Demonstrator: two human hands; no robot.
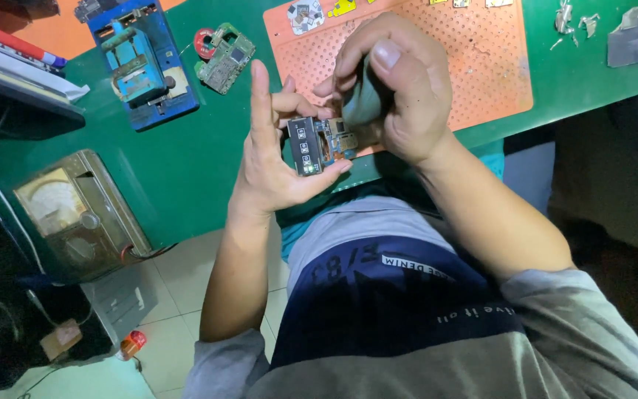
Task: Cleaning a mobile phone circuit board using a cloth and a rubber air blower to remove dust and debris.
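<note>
My left hand [271, 166] grips a small circuit board [317, 145] by its edge, with the index finger standing straight up. The board has dark metal shields and a bare copper-coloured section. My right hand [400, 89] is closed around a dark grey-green object [362, 100], whose lower end meets the board's right half; I cannot tell what the object is. Both hands hover over the near edge of a green table [186, 162], just in front of an orange perforated mat [481, 66].
A blue clamp fixture [138, 63] and a second green circuit board [224, 58] lie at the back left. An analogue meter box [75, 214] sits at the table's left corner. Small metal parts [574, 18] lie at the top right, and small parts on the mat's far edge.
</note>
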